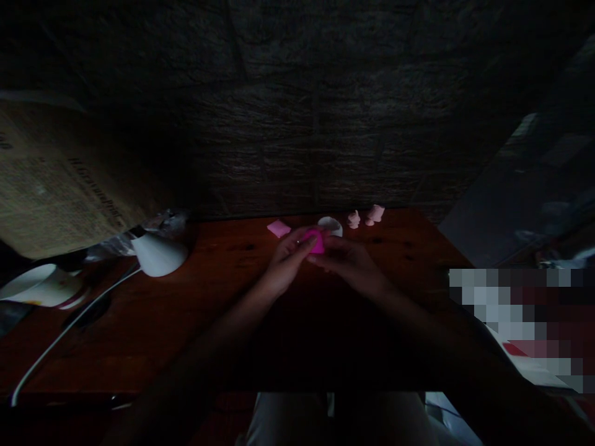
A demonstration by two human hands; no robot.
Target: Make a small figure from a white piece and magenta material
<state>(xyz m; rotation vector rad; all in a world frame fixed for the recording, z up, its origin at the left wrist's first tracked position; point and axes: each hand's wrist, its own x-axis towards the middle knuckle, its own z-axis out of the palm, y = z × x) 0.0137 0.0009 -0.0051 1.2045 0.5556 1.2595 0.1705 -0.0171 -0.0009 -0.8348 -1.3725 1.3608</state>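
In dim light, both hands meet over the far half of the wooden table. My left hand [289,255] is closed on a bright pink lump [313,242] that looks like modelling clay, its thumb lying across the front. From the other side my right hand [349,259] has its fingers curled against the same lump; they are slightly blurred. Just behind the hands stands a white cup or bowl [330,225], partly covered by them. A flat pink square piece [279,228] lies to its left. Two small pale pink shaped pieces, a lumpy one [354,219] and a taller one [375,214], stand to its right.
A white cone-shaped object [160,255] with a white cable [77,327] sits on the left of the table [209,272]. Near it are a tipped white cup-like thing [41,286] and a large printed paper bag [60,179]. A dark brick-patterned wall [288,124] rises behind.
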